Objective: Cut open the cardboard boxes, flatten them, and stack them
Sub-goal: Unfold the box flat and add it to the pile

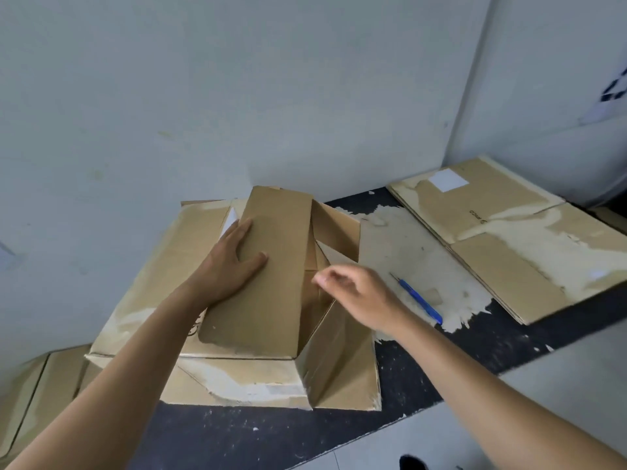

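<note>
Right hand (359, 293): above the box's open half, fingers (325, 278) loosely curled, holding nothing, slightly blurred.
Left hand (230, 262): flat on the box's closed flap, fingers straight, slightly spread, pressing down.
Cardboard box (271, 300): on flattened cardboard (142, 283), left on the worktop (271, 432); its long axis runs away from the viewer.
Blue cutter (420, 301): on the worktop near the box's right side, tip pointing away and left.
</note>
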